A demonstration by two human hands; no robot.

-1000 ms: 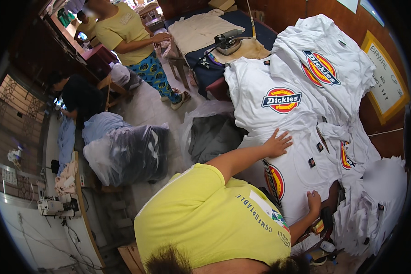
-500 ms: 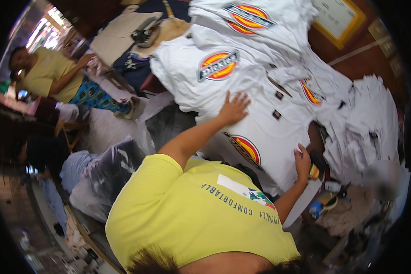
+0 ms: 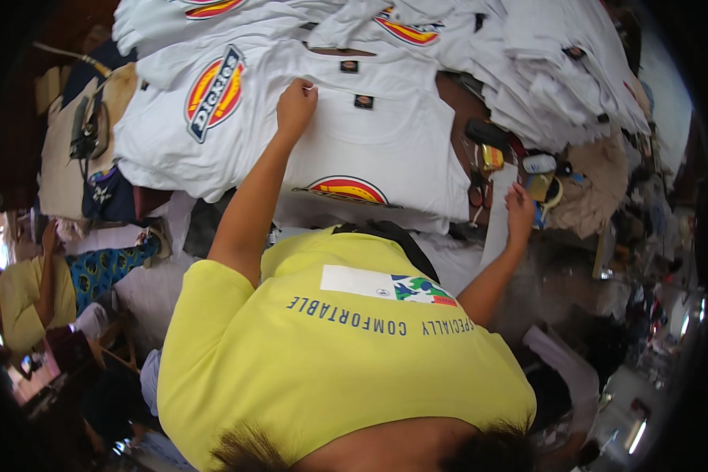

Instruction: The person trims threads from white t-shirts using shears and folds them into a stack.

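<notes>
A white sleeveless shirt [image 3: 417, 149] with a red, yellow and dark printed emblem lies on the table in front of me. My left hand [image 3: 296, 108] rests at its left shoulder, fingers curled and pinched on the cloth. To the left another white shirt [image 3: 161, 102] with the same kind of emblem is spread out. My right hand [image 3: 520, 211] is off the shirt, to its right, over a long white strip [image 3: 497, 216]. Its fingers are loosely bent and apart, and nothing shows in them.
A heap of white shirts [image 3: 551, 71] lies at the far right. Near my right hand are a black case [image 3: 486, 132], a yellow packet [image 3: 492, 158], scissors [image 3: 477, 189] and a tape roll [image 3: 554, 193]. An iron [image 3: 91, 130] stands far left; another person [image 3: 31, 291] sits at left.
My left hand has gone from lying flat and spread on the shirt to curled fingers at its shoulder. My right hand has moved off the shirt's edge. The view has turned.
</notes>
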